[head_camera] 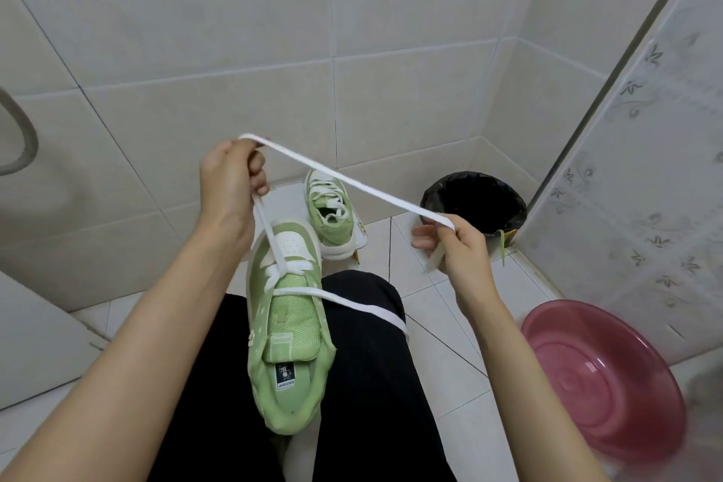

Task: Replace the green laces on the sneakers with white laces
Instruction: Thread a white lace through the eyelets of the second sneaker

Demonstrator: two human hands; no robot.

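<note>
Light green sneaker [289, 325] lying on the lap on black trousers [364, 364], toe pointing away. Soft green mesh tongue, white patch near the toe, white edge along the sole. White lace [352, 184] through only the holes near the toe, with one flat bar across the tongue and one end trailing off over the right knee. Left hand [231, 176] up above the toe, fingers curled tight round the lace. Right hand [457, 243] out to the side, pinching the same lace, a short end hanging below. Lace pulled flat and straight between both hands. Second sneaker [332, 215] standing on the tiled floor [450, 344] further off, laced in white. Near it a bin [473, 203] with a black bag, a thin green strip [501, 246] hanging over the rim, maybe an old lace, too small to be sure. Pink basin [602, 376] on the floor at the right.
</note>
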